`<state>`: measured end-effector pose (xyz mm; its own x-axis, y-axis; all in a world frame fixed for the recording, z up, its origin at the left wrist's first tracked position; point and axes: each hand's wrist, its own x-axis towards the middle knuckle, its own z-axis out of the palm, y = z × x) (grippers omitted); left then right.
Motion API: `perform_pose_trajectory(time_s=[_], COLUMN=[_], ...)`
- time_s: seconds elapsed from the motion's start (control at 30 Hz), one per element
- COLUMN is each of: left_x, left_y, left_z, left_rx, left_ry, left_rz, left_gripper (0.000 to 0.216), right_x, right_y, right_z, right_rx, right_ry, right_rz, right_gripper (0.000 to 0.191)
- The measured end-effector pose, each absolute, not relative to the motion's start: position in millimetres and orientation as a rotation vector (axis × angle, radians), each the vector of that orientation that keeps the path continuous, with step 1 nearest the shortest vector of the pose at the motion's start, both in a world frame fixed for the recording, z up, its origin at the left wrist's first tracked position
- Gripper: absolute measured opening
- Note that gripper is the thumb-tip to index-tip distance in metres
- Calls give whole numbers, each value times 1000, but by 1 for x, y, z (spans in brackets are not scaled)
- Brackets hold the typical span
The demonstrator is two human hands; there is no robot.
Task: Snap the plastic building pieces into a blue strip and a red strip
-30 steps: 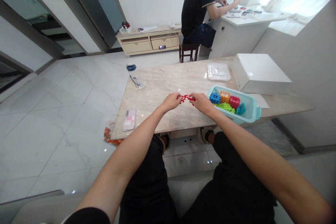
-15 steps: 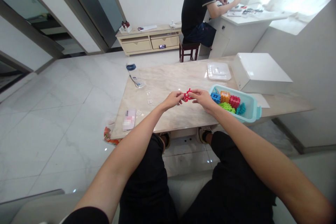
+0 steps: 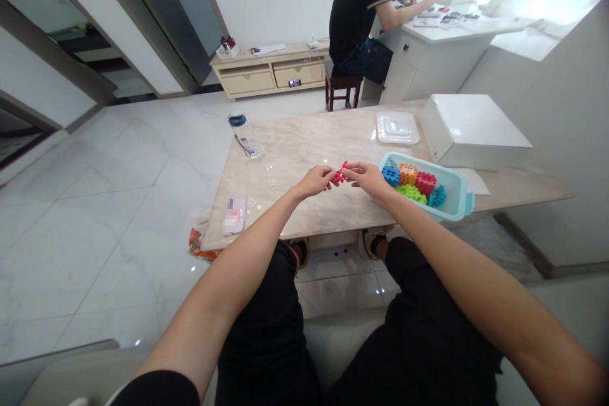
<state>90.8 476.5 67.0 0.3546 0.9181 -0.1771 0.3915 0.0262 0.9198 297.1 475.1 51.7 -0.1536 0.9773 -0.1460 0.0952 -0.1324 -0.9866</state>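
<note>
Above the marble-patterned table point(image 3: 304, 136), both my hands grip red plastic building pieces point(image 3: 340, 174) with notched edges. My left hand point(image 3: 316, 180) pinches their left side, and my right hand point(image 3: 362, 175) pinches the right side. Fingers cover much of the red pieces, so I cannot tell how they are joined. Just right of my right hand stands a light-blue basket point(image 3: 457, 198). In it lie a blue block point(image 3: 391, 176), an orange block point(image 3: 408, 173), a red block point(image 3: 425, 183), green pieces point(image 3: 412, 193) and teal pieces point(image 3: 436, 196).
A water bottle point(image 3: 244, 137) stands at the table's far left, with small white pieces point(image 3: 271, 183) and a pinkish packet point(image 3: 235, 216) nearer. A clear lid point(image 3: 398, 127) and a white box point(image 3: 478, 130) lie at the back right. Another person point(image 3: 359, 13) sits at a white desk beyond.
My hands stay in nearly the same place, still holding the red pieces, whose angle has shifted slightly between the fingers. The view has moved a little.
</note>
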Motion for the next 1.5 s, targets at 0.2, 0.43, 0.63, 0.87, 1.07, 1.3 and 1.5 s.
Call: perform_pose_trajectory(time_s=[0.2,0.43,0.63,0.87,1.07,1.3,1.5], left_x=[89,90,86,84,85,83,85], left_y=[475,472,479,475,474,476,479], left_z=[69,69,62,61,62,63,61], left_rx=[1539,1581,1571,1598,1585,1457,1500], left_ry=[1209,1078,1264,1281,1205,1200,1186], left_rz=[608,610,594,435,472,623,620], left_gripper=[33,39,25,21,22,20,10], right_x=[294,295,297,302,302,307,309], right_y=[472,472,477,470,467,466,467], right_z=[54,51,40,37,43,51,59], right_rx=[-1331,-1347,-1429,-1094,-1033,-1172,-1218], right_ry=[-1331,-1363,-1574,-2296,-2503,-2461,-2488], right_rz=[1350,1305,952,337,266,365,453], right_gripper=[37,39,27,55,31,26,25])
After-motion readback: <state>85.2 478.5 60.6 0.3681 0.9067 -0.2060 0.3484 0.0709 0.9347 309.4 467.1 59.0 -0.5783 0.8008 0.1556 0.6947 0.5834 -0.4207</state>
